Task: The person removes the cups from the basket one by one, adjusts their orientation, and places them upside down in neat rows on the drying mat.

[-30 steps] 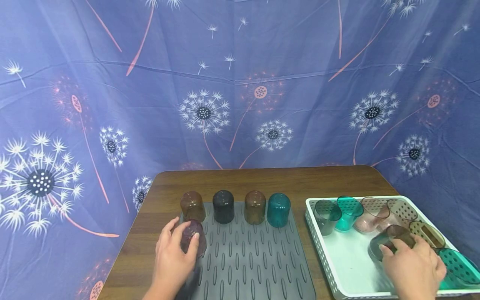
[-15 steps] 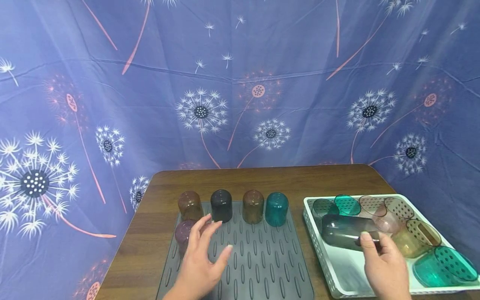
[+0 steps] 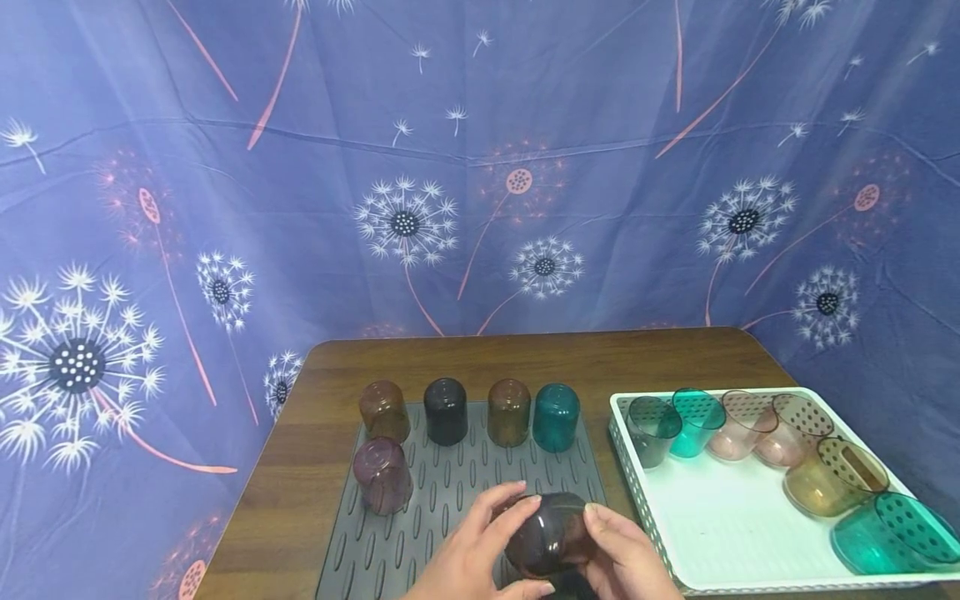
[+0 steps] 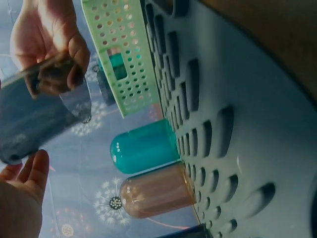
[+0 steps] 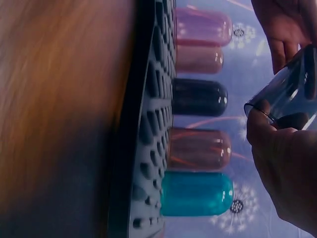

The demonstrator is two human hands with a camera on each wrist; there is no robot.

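Observation:
A dark grey drinking glass is held tilted on its side above the ridged grey drying mat. My right hand grips it at the rim, fingers partly inside, as the right wrist view shows. At its base end, my left hand has fingers over it and the thumb below. On the mat's back edge, upside-down glasses stand in a row: brown, black, amber-brown and teal. In front of the brown one is an upside-down purple glass.
Right of the mat sits a white perforated basket. Along its back and right sides lean several glasses, among them a grey one, an amber one and a teal one. A patterned cloth hangs behind the wooden table.
My left hand has let go of the purple glass on the mat and moved right. My right hand has lifted the dark glass out of the basket and brought it left, where both hands meet.

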